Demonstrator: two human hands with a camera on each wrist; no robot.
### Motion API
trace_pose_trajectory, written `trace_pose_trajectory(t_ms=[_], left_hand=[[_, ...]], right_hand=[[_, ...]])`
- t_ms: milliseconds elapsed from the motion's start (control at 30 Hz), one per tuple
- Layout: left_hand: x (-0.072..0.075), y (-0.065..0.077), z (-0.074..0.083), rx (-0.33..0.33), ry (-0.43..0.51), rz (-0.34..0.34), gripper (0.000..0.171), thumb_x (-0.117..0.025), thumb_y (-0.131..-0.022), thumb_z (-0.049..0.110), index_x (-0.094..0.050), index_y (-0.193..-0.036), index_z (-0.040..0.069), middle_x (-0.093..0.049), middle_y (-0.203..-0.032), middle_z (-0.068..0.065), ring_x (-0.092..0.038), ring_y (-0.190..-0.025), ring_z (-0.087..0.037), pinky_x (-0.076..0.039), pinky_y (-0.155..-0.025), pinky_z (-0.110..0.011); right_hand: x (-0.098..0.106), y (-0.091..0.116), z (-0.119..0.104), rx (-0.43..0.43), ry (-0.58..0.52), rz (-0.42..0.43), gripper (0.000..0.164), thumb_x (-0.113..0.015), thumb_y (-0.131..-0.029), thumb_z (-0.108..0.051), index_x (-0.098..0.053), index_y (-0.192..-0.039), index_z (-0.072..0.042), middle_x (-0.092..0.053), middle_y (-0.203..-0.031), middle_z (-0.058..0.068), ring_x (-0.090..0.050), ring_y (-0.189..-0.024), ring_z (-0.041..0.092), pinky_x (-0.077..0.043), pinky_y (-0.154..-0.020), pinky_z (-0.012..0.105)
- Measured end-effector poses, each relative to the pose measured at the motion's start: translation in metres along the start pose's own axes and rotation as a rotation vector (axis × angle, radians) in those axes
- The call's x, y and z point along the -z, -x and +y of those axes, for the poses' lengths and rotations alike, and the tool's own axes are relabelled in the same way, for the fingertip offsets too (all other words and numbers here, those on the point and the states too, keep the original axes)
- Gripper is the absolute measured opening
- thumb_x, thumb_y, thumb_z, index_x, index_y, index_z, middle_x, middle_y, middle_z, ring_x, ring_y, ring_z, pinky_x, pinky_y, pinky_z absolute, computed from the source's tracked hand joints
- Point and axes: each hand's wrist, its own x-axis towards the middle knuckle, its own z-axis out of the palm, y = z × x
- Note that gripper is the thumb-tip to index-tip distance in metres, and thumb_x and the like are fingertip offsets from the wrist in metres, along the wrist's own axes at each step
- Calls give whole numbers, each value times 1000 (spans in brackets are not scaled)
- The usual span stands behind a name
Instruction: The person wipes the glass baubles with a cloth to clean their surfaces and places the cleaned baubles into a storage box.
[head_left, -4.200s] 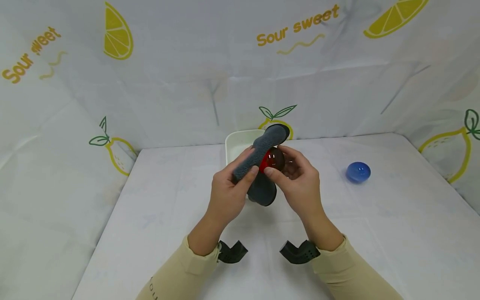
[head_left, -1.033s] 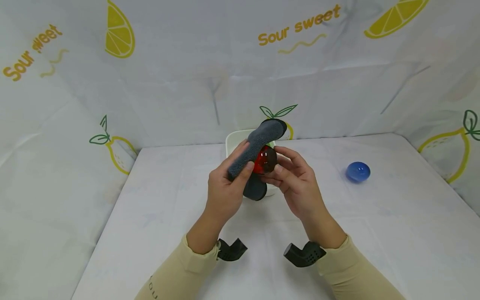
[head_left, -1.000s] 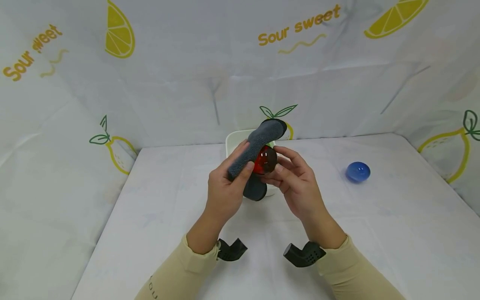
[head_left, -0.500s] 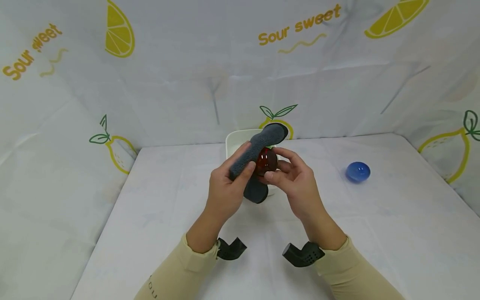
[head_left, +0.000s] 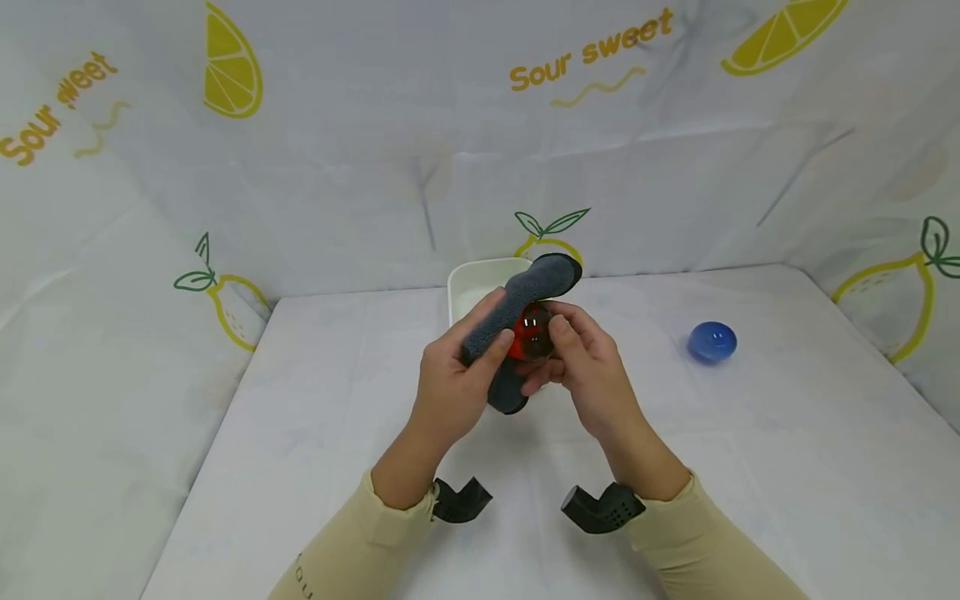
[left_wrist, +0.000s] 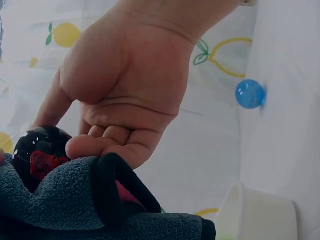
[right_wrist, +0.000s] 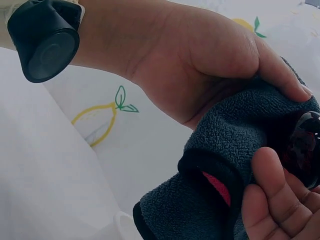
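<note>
In the head view, my left hand grips a folded dark grey-blue towel, thumb on the near side. A shiny, see-through red ball sits against the towel, partly covered by it. My right hand holds the ball from the right, its thumb pressed on the surface. The left wrist view shows the right palm and curled fingers beside the ball and towel. In the right wrist view, the left hand is wrapped in part by the towel, whose dark-edged fold shows pink inside.
A white container stands behind the hands, partly hidden by them and the towel. To the right, a blue ball rests on the white-covered table. A lemon-printed sheet rises at the back.
My right thumb has moved from the ball's lower edge up onto its right side, and those fingers have shifted beneath. The towel's lower end has swung left. The blue ball stays put.
</note>
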Motion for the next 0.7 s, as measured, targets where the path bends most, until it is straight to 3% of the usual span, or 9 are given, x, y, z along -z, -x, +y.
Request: trace_pose_trajectory(t_ms=[267, 467, 700], left_hand=[[0, 0, 0, 0, -6, -1, 46, -62, -98, 13, -53, -142, 10, -56, -143, -1, -50, -134, -12, -40, -112, -31], [0, -1, -1, 8, -11, 18, 45, -62, -98, 13, -54, -142, 11, -57, -141, -2, -51, -133, -12, -42, -110, -32], [2, -1, -1, 45, 1, 28, 44, -61, -99, 17, -54, -142, 15, -56, -143, 0, -52, -132, -11, -47, -104, -31]], right_hand=[[0, -1, 0, -22, -22, -29, 32, -35, -109, -28, -48, -130, -9, -71, -87, 3, -68, -63, 18, -59, -56, 35], [-1, -2, -1, -70, -21, 6, 29, -47, -105, -23, -45, -131, -13, -74, -88, 0, -70, -63, 18, -61, -68, 37], [-1, -1, -1, -35, 173, 72, 56, -70, -90, -7, -41, -138, -6, -71, -100, 5, -72, -78, 18, -60, -78, 32]])
